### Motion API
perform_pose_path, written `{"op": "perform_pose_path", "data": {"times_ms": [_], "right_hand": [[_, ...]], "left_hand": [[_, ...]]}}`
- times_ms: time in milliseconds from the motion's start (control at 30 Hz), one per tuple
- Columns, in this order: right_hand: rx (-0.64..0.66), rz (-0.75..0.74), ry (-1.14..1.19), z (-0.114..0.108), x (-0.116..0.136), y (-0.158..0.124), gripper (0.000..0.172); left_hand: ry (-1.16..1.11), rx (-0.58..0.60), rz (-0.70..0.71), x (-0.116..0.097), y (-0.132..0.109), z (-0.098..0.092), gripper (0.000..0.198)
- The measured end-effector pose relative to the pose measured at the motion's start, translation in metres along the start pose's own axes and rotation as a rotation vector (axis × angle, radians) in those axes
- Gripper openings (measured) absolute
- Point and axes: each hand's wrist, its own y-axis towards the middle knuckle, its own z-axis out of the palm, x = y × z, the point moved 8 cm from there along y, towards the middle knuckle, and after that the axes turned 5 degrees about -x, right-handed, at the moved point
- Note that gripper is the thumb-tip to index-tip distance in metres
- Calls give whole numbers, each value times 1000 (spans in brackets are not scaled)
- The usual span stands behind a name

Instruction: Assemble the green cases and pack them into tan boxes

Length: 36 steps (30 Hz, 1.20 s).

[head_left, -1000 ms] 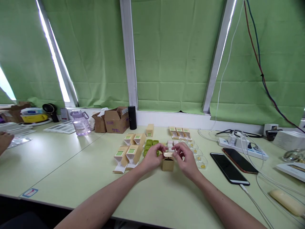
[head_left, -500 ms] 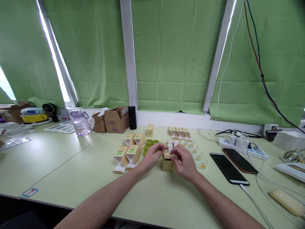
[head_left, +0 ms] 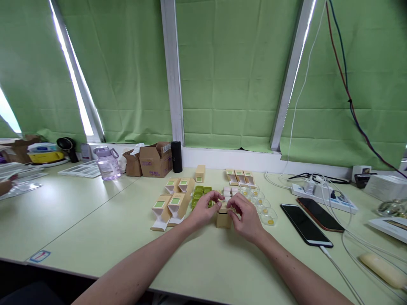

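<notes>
A small kraft cardboard box (head_left: 224, 221) stands upright on the table in front of me. My left hand (head_left: 205, 206) has thumb and fingers closed at the left side of its top flap. At the flap's right side, my right hand (head_left: 246, 214) pinches the edge. A narrow dark gap shows under the flap. Just beyond my hands lie green pieces (head_left: 197, 195), white cylinders (head_left: 227, 190) and several clear plastic pieces with yellow dots (head_left: 269, 218); my fingers partly hide some of these. To the left, several open kraft boxes (head_left: 160, 207) with green labels lie with white flaps out.
More kraft boxes (head_left: 241, 176) lie further back, and one box (head_left: 200, 173) stands alone. On the right are two phones (head_left: 307, 224), a power strip (head_left: 324, 198) and loose cables. A purple jug (head_left: 107, 163), a carton (head_left: 155, 161) and a black cylinder (head_left: 176, 156) line the back. Another person's hand (head_left: 6, 185) shows far left.
The box's flap has come down, and the dark opening under it has narrowed. My hands have barely shifted. Another person's hand has come into view at the far left edge.
</notes>
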Motion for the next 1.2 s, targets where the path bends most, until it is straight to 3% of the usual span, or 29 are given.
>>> {"op": "perform_pose_path", "data": {"times_ms": [567, 1200], "right_hand": [[-21, -16, 29, -3, 3, 0, 11], [-82, -89, 2, -6, 4, -1, 15]], "left_hand": [[35, 4, 3, -1, -1, 1, 21], [76, 16, 4, -3, -2, 2, 31]]}}
